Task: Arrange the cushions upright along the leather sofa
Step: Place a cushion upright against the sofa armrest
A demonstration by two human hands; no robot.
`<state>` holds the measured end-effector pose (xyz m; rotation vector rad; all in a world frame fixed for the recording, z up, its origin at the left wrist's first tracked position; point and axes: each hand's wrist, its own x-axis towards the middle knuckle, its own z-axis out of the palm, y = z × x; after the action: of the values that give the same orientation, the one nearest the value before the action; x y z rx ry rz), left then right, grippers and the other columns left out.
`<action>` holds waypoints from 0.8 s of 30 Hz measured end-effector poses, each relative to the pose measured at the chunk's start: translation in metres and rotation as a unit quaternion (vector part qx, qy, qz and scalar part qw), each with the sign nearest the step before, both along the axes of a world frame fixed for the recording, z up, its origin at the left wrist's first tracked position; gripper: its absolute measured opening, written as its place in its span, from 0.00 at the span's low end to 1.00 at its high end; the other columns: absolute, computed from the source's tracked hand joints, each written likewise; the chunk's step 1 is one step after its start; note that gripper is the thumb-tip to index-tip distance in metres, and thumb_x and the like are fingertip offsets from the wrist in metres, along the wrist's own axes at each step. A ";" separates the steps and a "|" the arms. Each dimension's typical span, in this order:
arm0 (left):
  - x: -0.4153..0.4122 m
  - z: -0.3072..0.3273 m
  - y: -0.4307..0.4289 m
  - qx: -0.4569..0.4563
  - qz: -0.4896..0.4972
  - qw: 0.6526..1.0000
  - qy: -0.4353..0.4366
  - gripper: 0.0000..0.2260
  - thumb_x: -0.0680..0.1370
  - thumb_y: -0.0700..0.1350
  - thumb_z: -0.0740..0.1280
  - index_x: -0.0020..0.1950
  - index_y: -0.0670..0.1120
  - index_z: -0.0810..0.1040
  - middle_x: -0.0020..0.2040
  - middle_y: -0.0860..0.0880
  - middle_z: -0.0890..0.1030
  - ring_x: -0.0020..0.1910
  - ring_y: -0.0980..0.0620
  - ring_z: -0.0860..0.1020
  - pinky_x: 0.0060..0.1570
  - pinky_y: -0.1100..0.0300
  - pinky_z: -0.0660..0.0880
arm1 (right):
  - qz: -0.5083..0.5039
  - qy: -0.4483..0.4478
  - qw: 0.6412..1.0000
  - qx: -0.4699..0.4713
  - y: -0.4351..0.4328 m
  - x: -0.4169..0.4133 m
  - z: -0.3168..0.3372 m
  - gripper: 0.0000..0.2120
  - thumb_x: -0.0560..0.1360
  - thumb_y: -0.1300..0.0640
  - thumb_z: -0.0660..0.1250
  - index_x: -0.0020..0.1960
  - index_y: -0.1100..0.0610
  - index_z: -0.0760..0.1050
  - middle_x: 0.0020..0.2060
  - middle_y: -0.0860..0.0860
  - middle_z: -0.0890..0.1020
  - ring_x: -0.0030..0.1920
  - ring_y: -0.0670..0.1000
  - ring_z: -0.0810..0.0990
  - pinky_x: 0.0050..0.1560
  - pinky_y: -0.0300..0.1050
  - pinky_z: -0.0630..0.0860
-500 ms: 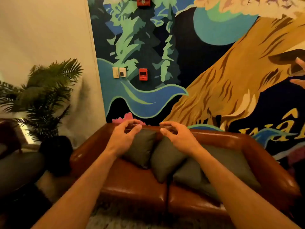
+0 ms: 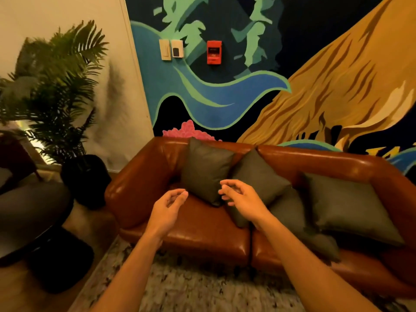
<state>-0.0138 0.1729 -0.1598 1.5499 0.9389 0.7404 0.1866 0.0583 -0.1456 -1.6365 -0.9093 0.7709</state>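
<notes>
Both of my hands had come off the cushion tops since the earlier frame and drawn back toward me. Head view: my left hand (image 2: pixel 169 204) hovered over the left seat of the leather sofa (image 2: pixel 315 163), fingers (image 2: pixel 180 195) loosely curled and apart, holding nothing. My right hand (image 2: pixel 242 195) hovered just beside it, fingers (image 2: pixel 225 186) spread and empty, in front of the middle cushion (image 2: pixel 262 176). That cushion leaned tilted against the backrest. The left cushion (image 2: pixel 206 168) stood upright against the backrest, touching the middle one. The right cushion (image 2: pixel 351 203) lay slanted on the right seat, with a flat cushion (image 2: pixel 292 212) partly beneath it. A potted palm (image 2: pixel 58 91) stood left of the sofa. A patterned rug (image 2: pixel 202 287) lay under my forearms.
</notes>
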 end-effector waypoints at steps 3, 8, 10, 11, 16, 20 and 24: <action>0.008 -0.027 0.030 -0.041 0.009 0.999 0.028 0.07 0.80 0.54 0.69 0.56 0.54 0.82 0.56 0.52 0.84 0.59 0.54 0.81 0.56 0.58 0.75 | -0.011 0.048 0.998 -0.030 0.026 0.003 -0.033 0.05 0.84 0.54 0.65 0.54 0.45 0.77 0.48 0.47 0.85 0.46 0.45 0.82 0.44 0.37 0.76; 0.048 -0.049 0.080 -0.075 -0.005 0.996 0.057 0.08 0.81 0.54 0.68 0.58 0.54 0.80 0.56 0.52 0.83 0.56 0.57 0.80 0.58 0.57 0.77 | -0.052 0.095 0.993 -0.053 0.075 0.041 -0.058 0.04 0.83 0.54 0.66 0.53 0.46 0.78 0.49 0.50 0.85 0.47 0.47 0.83 0.47 0.41 0.76; 0.068 -0.060 0.102 -0.080 -0.014 0.994 0.070 0.07 0.81 0.55 0.68 0.56 0.56 0.80 0.57 0.53 0.83 0.56 0.57 0.80 0.60 0.55 0.77 | -0.070 0.108 0.990 -0.056 0.099 0.065 -0.066 0.04 0.83 0.54 0.66 0.53 0.46 0.78 0.50 0.51 0.85 0.49 0.48 0.83 0.50 0.43 0.76; 0.079 -0.065 0.114 -0.086 -0.016 0.993 0.076 0.07 0.80 0.56 0.68 0.56 0.57 0.80 0.57 0.53 0.82 0.57 0.56 0.80 0.61 0.54 0.77 | -0.076 0.115 0.989 -0.058 0.112 0.077 -0.072 0.03 0.83 0.52 0.65 0.53 0.47 0.78 0.51 0.51 0.85 0.49 0.49 0.83 0.50 0.44 0.76; 0.123 -0.083 0.175 -0.102 0.017 0.990 0.091 0.08 0.80 0.57 0.68 0.57 0.58 0.81 0.58 0.54 0.82 0.58 0.56 0.80 0.58 0.56 0.78 | -0.076 0.138 0.984 -0.079 0.175 0.137 -0.100 0.07 0.82 0.46 0.66 0.54 0.47 0.79 0.55 0.51 0.85 0.54 0.50 0.83 0.55 0.47 0.79; 0.148 -0.092 0.213 -0.116 0.045 0.987 0.098 0.07 0.81 0.55 0.68 0.57 0.57 0.81 0.58 0.53 0.82 0.58 0.54 0.80 0.58 0.53 0.78 | -0.077 0.152 0.979 -0.109 0.217 0.179 -0.117 0.08 0.82 0.46 0.66 0.56 0.49 0.78 0.56 0.51 0.84 0.54 0.50 0.82 0.55 0.47 0.78; 0.169 -0.099 0.248 -0.141 0.081 0.982 0.094 0.05 0.82 0.53 0.68 0.56 0.56 0.81 0.59 0.52 0.82 0.58 0.53 0.80 0.60 0.51 0.77 | -0.093 0.177 0.968 -0.153 0.250 0.220 -0.128 0.11 0.82 0.46 0.67 0.59 0.52 0.78 0.55 0.52 0.83 0.53 0.51 0.81 0.57 0.49 0.78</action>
<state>0.1552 0.4209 -0.2591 1.3190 1.2658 0.5517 0.4071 0.3087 -0.2738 -1.7438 -0.3892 1.0690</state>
